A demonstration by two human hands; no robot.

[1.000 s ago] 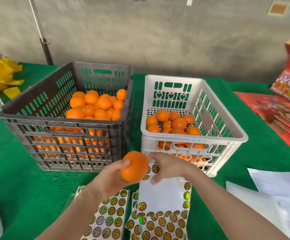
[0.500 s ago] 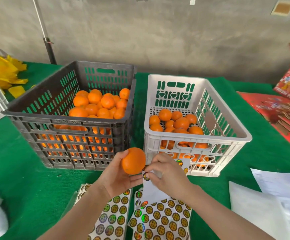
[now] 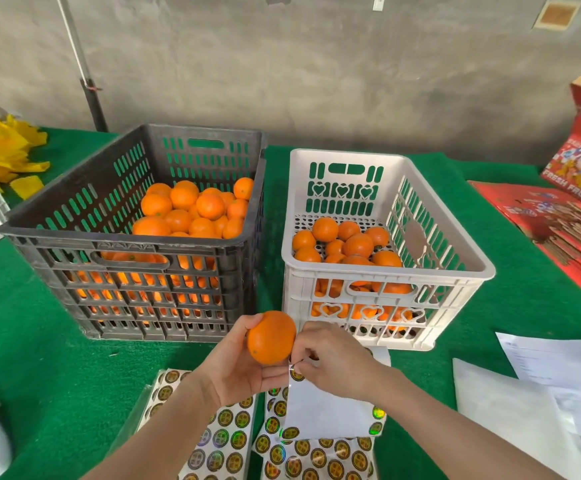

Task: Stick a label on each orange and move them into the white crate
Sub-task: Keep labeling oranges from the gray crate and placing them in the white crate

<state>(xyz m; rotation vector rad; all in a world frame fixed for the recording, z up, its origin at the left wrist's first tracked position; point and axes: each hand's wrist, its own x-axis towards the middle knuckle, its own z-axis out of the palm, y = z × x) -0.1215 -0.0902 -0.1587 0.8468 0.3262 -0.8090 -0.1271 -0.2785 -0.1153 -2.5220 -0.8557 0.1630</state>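
While the left hand [image 3: 237,368] cups the orange [image 3: 271,337] just in front of the white crate [image 3: 348,155], the right hand [image 3: 334,362] pinches a label [image 3: 295,371] at the edge of its sheet [image 3: 327,410]; pulled crooked, it could fold, stick to itself, or go on creased

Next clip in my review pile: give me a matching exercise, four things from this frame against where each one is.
Things:
1. held orange
2. label
3. dark crate
4. white crate

Places:
A. pinched by the right hand
B. on the green cloth, left of the other crate
C. gripped in the left hand
D. on the green cloth, right of the other crate

Pairs: 1-C, 2-A, 3-B, 4-D
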